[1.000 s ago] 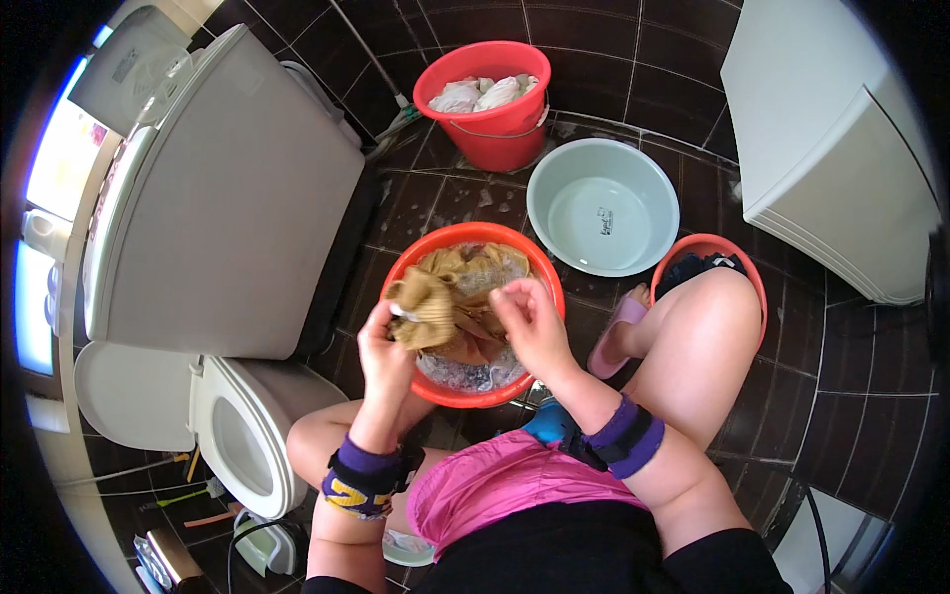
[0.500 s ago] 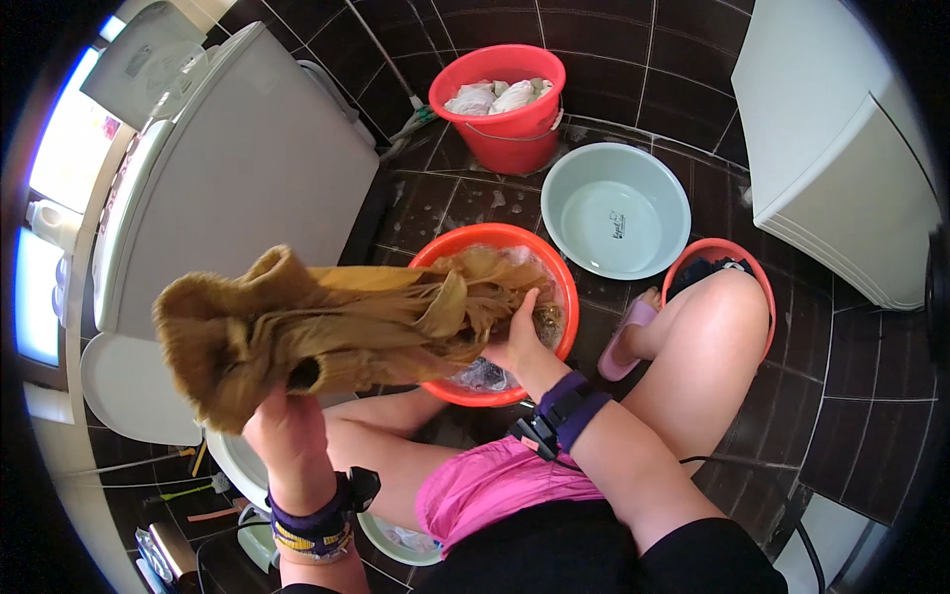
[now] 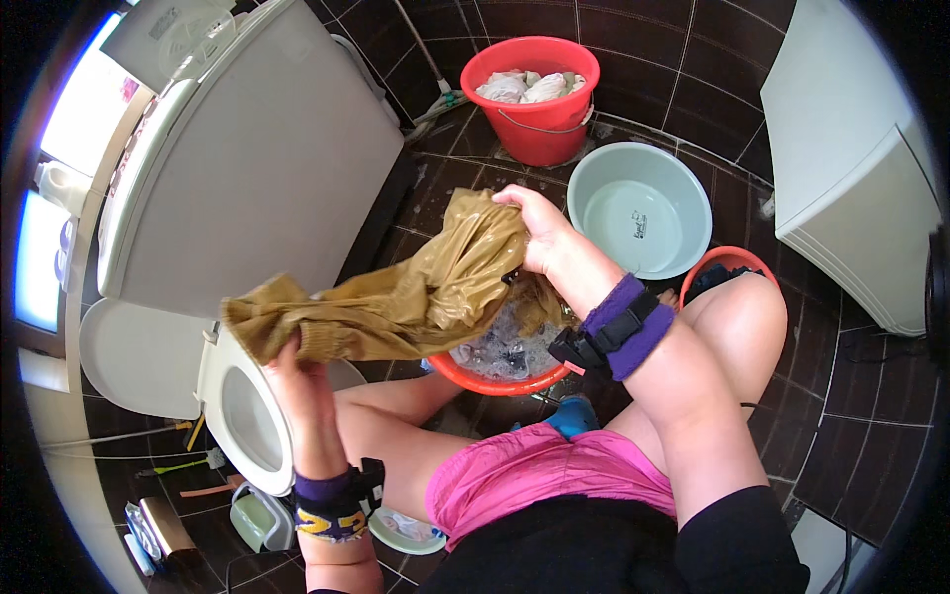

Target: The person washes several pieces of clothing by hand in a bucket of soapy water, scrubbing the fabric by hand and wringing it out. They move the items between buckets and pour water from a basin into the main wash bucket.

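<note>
A wet mustard-brown garment with a ribbed band is stretched between my two hands, above the floor. My left hand grips its ribbed end at the left, fingers partly hidden by the cloth. Farther away and to the right, my right hand is closed on the bunched, shiny other end. Part of the garment hangs down over the orange-red basin, covering its far rim. Sudsy water and dark things, hard to make out, show inside that basin.
A red bucket of pale cloths stands at the back, with a pale-blue basin nearer right. A smaller red basin of dark cloth sits by my knee. Left are a toilet and a large white appliance; another white cabinet stands right.
My right hand has moved up and away, lifting its end of the garment higher. My left hand has shifted slightly right. The whole view has also shifted a little.
</note>
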Motion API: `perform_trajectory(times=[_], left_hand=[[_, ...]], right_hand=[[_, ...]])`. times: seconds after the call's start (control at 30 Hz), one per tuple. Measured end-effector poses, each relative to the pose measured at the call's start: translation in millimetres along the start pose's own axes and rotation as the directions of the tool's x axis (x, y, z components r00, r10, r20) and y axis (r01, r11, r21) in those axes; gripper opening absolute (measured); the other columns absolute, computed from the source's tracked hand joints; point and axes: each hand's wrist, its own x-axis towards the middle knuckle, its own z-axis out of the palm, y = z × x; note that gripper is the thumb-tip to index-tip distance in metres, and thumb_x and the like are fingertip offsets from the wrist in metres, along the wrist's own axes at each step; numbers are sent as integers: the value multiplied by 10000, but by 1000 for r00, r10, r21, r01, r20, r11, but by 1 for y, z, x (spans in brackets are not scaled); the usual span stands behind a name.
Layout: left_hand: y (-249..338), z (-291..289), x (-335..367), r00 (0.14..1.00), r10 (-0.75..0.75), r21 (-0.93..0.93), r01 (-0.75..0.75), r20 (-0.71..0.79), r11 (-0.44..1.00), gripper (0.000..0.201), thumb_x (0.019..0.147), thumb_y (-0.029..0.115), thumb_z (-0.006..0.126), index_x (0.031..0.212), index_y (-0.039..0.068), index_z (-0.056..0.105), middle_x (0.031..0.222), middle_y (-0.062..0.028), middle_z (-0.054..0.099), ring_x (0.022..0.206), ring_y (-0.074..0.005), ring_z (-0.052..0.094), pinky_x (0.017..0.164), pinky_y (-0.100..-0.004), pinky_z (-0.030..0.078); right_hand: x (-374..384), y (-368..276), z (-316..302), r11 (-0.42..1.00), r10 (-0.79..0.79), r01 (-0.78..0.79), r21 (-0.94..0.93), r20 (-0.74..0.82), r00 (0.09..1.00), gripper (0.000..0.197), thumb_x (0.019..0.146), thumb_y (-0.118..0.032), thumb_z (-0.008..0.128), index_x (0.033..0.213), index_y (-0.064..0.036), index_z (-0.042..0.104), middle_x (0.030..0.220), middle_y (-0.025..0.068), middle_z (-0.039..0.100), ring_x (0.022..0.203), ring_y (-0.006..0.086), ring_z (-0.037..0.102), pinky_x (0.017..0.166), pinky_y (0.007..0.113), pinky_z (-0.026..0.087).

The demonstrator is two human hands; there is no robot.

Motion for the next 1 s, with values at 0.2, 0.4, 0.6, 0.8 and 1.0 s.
perform_trajectory(times=[0.2, 0.4, 0.6, 0.8, 1.0], left_hand=[[-95, 4, -17, 894, -446, 50, 444, 40, 895, 323, 870, 69, 533, 1192, 48, 516, 1140, -104, 591, 1028, -258, 595, 833, -436, 520], [-161, 17, -30, 728, -678, 89, 672, 100, 735, 327, 912, 165, 534, 1212, 42, 494, 1100, -90, 621, 943, -229, 638, 723, -361, 552], [-180, 21, -27, 429, -880, 502, 726, 204, 470, 362, 906, 176, 559, 1222, 29, 461, 1093, -98, 607, 918, -222, 621, 650, -374, 562], [-160, -1, 16, 641, -730, 805, 291, 236, 516, 412, 946, 245, 468, 1241, -42, 492, 1076, -143, 627, 884, -187, 623, 737, -286, 502], [-135, 56, 6, 175, -933, 507, 800, 314, 321, 623, 896, 490, 536, 1263, -10, 482, 1158, -128, 603, 1000, -214, 609, 867, -345, 500]], right_hand=[[-39, -18, 67, 957, -93, 112, -266, 82, 992, 132, 760, -168, 555, 773, -40, 584, 766, 116, 642, 673, 232, 635, 673, 389, 537], [-78, -4, 93, 802, -221, 371, -468, 344, 913, 98, 798, -83, 613, 872, -28, 644, 843, 46, 665, 761, 126, 639, 705, 275, 520], [-50, 36, 21, 472, -285, 463, -750, 366, 886, 313, 735, -268, 748, 858, 7, 663, 833, 116, 679, 760, 167, 649, 713, 316, 510], [-48, 80, -40, 258, -187, 295, -920, 252, 950, 642, 650, -444, 773, 970, 93, 627, 948, 255, 648, 929, 318, 642, 821, 366, 493], [-78, 111, -38, 30, -78, 309, -950, 306, 949, 481, 656, -361, 723, 898, 44, 631, 883, 258, 640, 844, 375, 634, 766, 426, 508]])
